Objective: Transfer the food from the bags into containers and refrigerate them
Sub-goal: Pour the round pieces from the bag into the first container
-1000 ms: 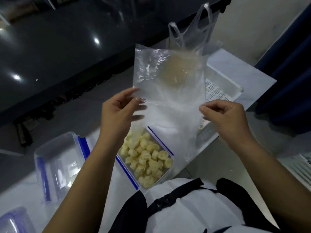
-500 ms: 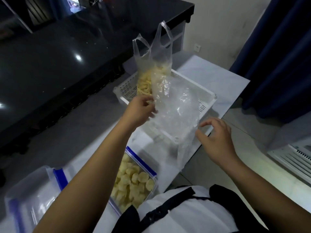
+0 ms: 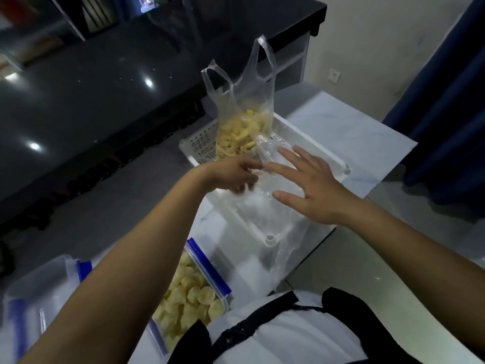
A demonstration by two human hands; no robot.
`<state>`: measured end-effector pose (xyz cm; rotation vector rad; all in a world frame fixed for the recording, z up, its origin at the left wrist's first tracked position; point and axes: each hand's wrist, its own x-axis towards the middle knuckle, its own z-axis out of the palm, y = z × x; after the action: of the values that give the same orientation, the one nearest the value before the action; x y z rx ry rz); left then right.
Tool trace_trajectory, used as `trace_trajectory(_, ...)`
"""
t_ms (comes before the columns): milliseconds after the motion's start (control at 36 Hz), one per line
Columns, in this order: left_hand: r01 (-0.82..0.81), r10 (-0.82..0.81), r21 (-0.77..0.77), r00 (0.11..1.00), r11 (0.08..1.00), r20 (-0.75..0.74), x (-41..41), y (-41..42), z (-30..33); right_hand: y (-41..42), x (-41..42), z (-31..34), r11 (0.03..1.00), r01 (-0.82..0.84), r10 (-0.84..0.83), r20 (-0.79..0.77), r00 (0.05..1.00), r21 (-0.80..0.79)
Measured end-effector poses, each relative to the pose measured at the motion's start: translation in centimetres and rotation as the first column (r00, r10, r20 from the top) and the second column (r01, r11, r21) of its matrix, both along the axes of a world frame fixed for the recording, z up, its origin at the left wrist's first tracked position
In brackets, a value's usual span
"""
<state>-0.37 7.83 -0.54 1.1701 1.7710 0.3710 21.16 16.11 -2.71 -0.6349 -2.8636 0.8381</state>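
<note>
Since half a second ago: the empty clear plastic bag has dropped from upright to lying across the near rim of the white perforated plastic basket, its tail hanging over the counter edge. Left hand: blurred at the bag's left edge; grip cannot be told. Right hand: fingers spread straight, over the bag. Handled clear bag of yellow food strips: upright in the basket, centre frame. Blue-clipped clear container of pale yellow pieces: lower centre. Clear blue-clipped lid: lower left.
</note>
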Motion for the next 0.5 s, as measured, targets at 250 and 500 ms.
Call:
trace_trajectory(250,-0.061,0.228,0.315,0.818,0.947,-0.528,3.7,-3.3,-1.9,4.9,-3.3,-5.5,0.973,-0.15,0.021,0.586,0.81,0.174)
trace_trajectory(500,0.013,-0.025,-0.027,0.833,1.0,-0.552,7.6,-6.5,-5.2,3.5,-3.5,-6.9,0.994,-0.045,-0.044,0.716,0.697,0.104)
